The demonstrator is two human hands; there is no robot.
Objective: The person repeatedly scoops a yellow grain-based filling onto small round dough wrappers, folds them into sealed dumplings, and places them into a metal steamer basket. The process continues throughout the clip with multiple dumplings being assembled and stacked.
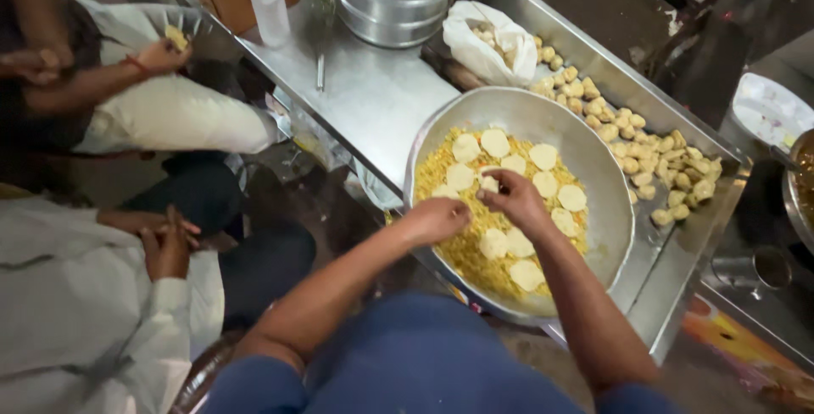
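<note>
My right hand (513,198) pinched a pale dough disc (489,183) over the big steel bowl (593,160) on the tabletop (373,100) — soft, light, tearable, best held by its rim. My left hand (438,217) was loosely curled beside it — holding anything, I couldn't tell.

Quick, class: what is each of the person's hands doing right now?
Left hand: closed in a loose fist over the pan; contents cannot be told.
Right hand: fingers pinched on a dough disc.
</note>
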